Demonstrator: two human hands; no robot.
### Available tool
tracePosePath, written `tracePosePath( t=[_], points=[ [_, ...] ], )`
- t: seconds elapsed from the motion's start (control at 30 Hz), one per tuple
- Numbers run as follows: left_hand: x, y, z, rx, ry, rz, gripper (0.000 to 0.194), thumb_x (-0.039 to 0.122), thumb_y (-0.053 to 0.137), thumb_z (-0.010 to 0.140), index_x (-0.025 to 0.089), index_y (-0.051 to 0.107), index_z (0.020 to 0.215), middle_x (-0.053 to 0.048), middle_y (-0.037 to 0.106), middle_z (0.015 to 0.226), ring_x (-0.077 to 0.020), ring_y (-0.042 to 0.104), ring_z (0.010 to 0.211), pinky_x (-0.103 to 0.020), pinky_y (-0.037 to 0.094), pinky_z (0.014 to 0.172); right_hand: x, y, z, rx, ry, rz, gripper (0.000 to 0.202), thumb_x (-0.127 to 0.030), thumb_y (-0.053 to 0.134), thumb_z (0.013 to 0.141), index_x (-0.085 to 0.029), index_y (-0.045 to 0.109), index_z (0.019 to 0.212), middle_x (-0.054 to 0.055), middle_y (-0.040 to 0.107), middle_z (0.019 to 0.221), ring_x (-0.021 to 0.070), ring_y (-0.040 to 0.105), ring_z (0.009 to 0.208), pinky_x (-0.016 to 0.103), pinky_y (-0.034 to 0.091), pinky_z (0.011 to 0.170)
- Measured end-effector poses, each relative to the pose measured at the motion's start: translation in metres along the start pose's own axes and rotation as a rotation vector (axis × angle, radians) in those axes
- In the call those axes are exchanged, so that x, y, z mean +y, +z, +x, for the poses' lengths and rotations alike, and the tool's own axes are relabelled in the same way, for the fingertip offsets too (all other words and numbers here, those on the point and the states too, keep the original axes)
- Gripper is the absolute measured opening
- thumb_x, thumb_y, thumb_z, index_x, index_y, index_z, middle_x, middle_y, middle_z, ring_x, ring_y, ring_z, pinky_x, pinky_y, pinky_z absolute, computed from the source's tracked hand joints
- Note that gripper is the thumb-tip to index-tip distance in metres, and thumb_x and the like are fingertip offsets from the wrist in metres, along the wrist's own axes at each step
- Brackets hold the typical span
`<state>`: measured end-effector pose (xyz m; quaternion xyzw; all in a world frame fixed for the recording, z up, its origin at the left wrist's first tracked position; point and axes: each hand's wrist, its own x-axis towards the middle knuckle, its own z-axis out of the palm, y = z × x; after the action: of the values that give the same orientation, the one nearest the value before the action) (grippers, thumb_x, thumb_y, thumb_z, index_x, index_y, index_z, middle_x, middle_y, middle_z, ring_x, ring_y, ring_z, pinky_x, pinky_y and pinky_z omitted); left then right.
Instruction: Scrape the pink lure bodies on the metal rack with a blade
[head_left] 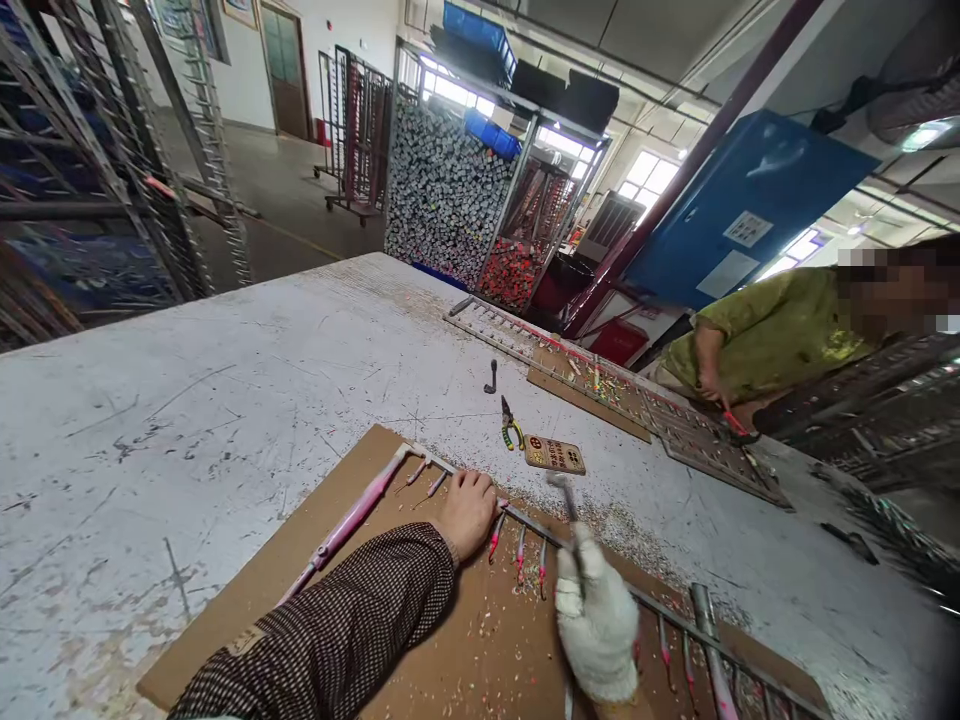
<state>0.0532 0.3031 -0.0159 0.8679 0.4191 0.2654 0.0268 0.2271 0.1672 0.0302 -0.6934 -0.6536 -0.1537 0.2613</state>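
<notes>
A metal frame (538, 527) with small pink-tipped hooked pieces (520, 560) hanging from its bar lies on a brown cardboard sheet (300, 535). My left hand (469, 512), bare under a checked sleeve, has its fingers curled over the bar near its left corner. My right hand (598, 620) wears a white glove and is closed around a dark metal tool (570, 497); the tool's head is blurred and points away above the bar. Pink-stained tubes (364, 508) form the sides of the frame. Small chips are scattered over the cardboard.
Pliers (511, 424), a patterned phone-like card (554, 454) and a small dark fitting (491, 377) lie beyond the frame on the white table (247, 390). A second rack (559, 355) lies farther back. At right, a person (780, 325) holds a red-handled tool.
</notes>
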Motion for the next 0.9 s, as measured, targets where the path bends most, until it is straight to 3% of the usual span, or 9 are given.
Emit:
tracePosePath(
  t=[0.1,0.27,0.37,0.43,0.53,0.6,0.7,0.77,0.9],
  points=[
    [0.0007,-0.0013,0.0004,-0.014,0.004,0.018,0.012,0.028,0.062,0.092,0.017,0.062,0.087,-0.008,0.061,0.096,-0.0261,0.051,0.097,-0.045,0.036,0.091,-0.0009,0.0016,-0.0007,-0.223,-0.112,0.019,0.05,-0.017,0.04,0.093,-0.029,0.056,0.139,0.003,0.074,0.083,0.0174,0.067,0.066,0.026,0.05,0.064],
    [0.002,-0.0034,0.0005,-0.029,0.008,0.035,0.011,0.027,0.063,0.091,0.017,0.063,0.089,-0.008,0.062,0.099,-0.0258,0.051,0.097,-0.045,0.037,0.091,-0.003,-0.0013,0.0004,0.057,0.027,0.055,0.05,-0.029,0.047,0.097,-0.02,0.049,0.146,0.011,0.074,0.099,0.0206,0.067,0.077,0.03,0.052,0.073],
    [0.0022,-0.0036,0.0006,-0.022,-0.008,0.032,0.011,0.027,0.063,0.091,0.017,0.062,0.089,-0.008,0.062,0.099,-0.0259,0.051,0.097,-0.045,0.037,0.09,-0.0022,0.0004,0.0014,-0.152,-0.096,0.053,0.049,-0.02,0.044,0.094,-0.025,0.053,0.142,0.005,0.074,0.086,0.0182,0.067,0.071,0.027,0.051,0.069],
    [0.0022,-0.0032,0.0007,-0.017,-0.001,0.023,0.011,0.028,0.063,0.091,0.017,0.062,0.089,-0.008,0.062,0.097,-0.0259,0.051,0.097,-0.045,0.037,0.09,-0.0017,0.0005,0.0018,-0.258,-0.107,0.052,0.05,-0.018,0.041,0.094,-0.029,0.054,0.141,0.003,0.075,0.09,0.0175,0.069,0.077,0.025,0.052,0.072],
    [0.0021,-0.0026,0.0003,-0.01,0.01,0.024,0.01,0.027,0.062,0.092,0.017,0.062,0.089,-0.008,0.061,0.098,-0.0258,0.051,0.097,-0.045,0.036,0.091,-0.0004,-0.0003,0.0022,-0.037,0.016,0.054,0.048,-0.025,0.043,0.097,-0.023,0.05,0.145,0.008,0.074,0.102,0.0209,0.069,0.086,0.03,0.052,0.078],
    [0.002,-0.0027,0.0001,-0.013,0.005,0.035,0.009,0.025,0.061,0.092,0.016,0.062,0.089,-0.008,0.061,0.099,-0.0257,0.051,0.097,-0.045,0.036,0.091,0.0009,0.0011,0.003,0.035,-0.002,0.026,0.049,-0.026,0.047,0.096,-0.02,0.051,0.144,0.009,0.074,0.092,0.0221,0.067,0.077,0.031,0.051,0.073],
    [0.0017,-0.0027,0.0001,-0.023,-0.006,0.049,0.01,0.025,0.061,0.092,0.015,0.063,0.091,-0.008,0.062,0.098,-0.0257,0.051,0.097,-0.045,0.037,0.091,0.0024,0.0046,0.0052,-0.215,-0.153,-0.035,0.054,-0.014,0.044,0.089,-0.025,0.055,0.141,0.003,0.07,0.072,0.0188,0.063,0.062,0.027,0.046,0.062],
    [0.0016,-0.0028,0.0002,-0.03,-0.004,0.055,0.013,0.028,0.064,0.091,0.015,0.063,0.09,-0.007,0.062,0.098,-0.026,0.051,0.097,-0.045,0.037,0.091,0.0032,0.005,0.0058,-0.285,-0.119,-0.037,0.055,-0.014,0.043,0.091,-0.028,0.053,0.143,0.002,0.071,0.076,0.0178,0.063,0.063,0.026,0.045,0.061],
    [0.0021,-0.0037,0.0004,-0.018,0.0,0.051,0.017,0.031,0.065,0.091,0.015,0.062,0.089,-0.008,0.062,0.099,-0.0256,0.051,0.098,-0.044,0.036,0.091,0.006,0.0049,0.0033,0.005,0.071,-0.017,0.051,-0.032,0.045,0.098,-0.019,0.048,0.147,0.009,0.073,0.089,0.0216,0.065,0.073,0.03,0.047,0.067]
  ],
)
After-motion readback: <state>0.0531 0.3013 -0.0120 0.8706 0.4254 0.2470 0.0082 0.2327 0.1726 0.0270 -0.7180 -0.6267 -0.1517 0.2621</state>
